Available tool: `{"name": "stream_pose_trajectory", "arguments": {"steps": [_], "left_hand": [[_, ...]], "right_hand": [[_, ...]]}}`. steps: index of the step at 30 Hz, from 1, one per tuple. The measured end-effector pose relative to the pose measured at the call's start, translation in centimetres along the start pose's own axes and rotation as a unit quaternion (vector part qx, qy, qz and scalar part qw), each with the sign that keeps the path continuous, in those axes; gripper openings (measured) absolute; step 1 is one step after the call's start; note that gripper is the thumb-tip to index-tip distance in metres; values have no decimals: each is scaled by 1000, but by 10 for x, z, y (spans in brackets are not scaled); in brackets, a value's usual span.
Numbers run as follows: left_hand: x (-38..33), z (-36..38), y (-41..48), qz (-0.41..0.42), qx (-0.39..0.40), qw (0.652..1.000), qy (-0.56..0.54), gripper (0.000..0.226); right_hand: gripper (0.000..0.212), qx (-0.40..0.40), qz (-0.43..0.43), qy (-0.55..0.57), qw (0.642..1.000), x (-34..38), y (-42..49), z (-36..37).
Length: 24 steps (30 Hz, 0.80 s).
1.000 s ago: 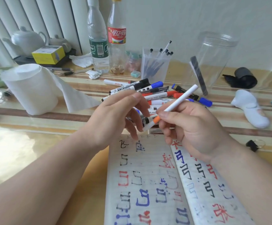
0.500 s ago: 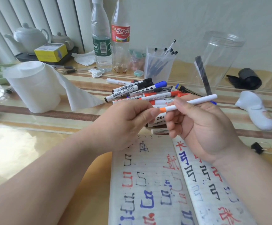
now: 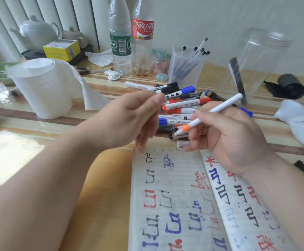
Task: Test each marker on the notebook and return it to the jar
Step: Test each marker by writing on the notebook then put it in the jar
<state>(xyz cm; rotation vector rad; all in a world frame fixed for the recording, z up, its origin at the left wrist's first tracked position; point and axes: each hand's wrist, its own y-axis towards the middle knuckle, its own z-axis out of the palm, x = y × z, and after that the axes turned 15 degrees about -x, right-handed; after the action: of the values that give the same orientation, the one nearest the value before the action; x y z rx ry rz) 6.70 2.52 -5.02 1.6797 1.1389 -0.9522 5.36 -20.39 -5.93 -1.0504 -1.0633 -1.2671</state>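
The white marker [image 3: 218,109] with an orange band near its tip is in the right hand [image 3: 234,134], gripped between thumb and fingers like a pen. It slants with its tip down and to the left, over the far edge of the notebook [image 3: 174,196]. The tip sits against the clutter behind it, so whether it is bare or capped is hard to make out.

The left hand [image 3: 127,120] is raised just beside it, thumb pressed to forefinger and the other fingers hanging curled. Whether anything is pinched there I cannot tell, since the fingertips cover the spot and are blurred.

The notebook lies open on the table [image 3: 20,160], its pages full of red, blue and black test strokes, and its near end is cut off by the picture's lower edge.

Beyond the hands lies a pile of markers [image 3: 182,102] with black, blue and red caps, partly hidden behind both hands. The clear jar [image 3: 261,66] stands behind and to the right of the pile with a dark strip [image 3: 238,78] leaning inside it.

A clear cup of pens [image 3: 185,69] stands left of the jar, and two plastic bottles [image 3: 120,42] stand further left. A paper roll [image 3: 42,87] stands at the left, with a teapot [image 3: 35,33] and a yellow box [image 3: 62,49] behind it.
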Motion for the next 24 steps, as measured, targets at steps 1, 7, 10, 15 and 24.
{"name": "stream_pose_trajectory", "arguments": {"steps": [1,7,10,15,24], "left_hand": [[1,6,-2,-14,13,1000,-2,45],[2,15,-5,-54,40,998,12,40],[2,15,-4,-63,42,997,27,39],[2,16,-4,-58,41,996,44,37],[-1,17,-4,-57,56,994,69,36]], "right_hand": [[17,31,8,-36,999,-2,-2,1],[5,60,-22,-205,977,-3,-10,1],[3,50,-46,-231,971,-1,-12,0],[7,44,-57,-246,967,-2,-11,2],[5,50,-100,-309,945,-4,-13,1]]}}
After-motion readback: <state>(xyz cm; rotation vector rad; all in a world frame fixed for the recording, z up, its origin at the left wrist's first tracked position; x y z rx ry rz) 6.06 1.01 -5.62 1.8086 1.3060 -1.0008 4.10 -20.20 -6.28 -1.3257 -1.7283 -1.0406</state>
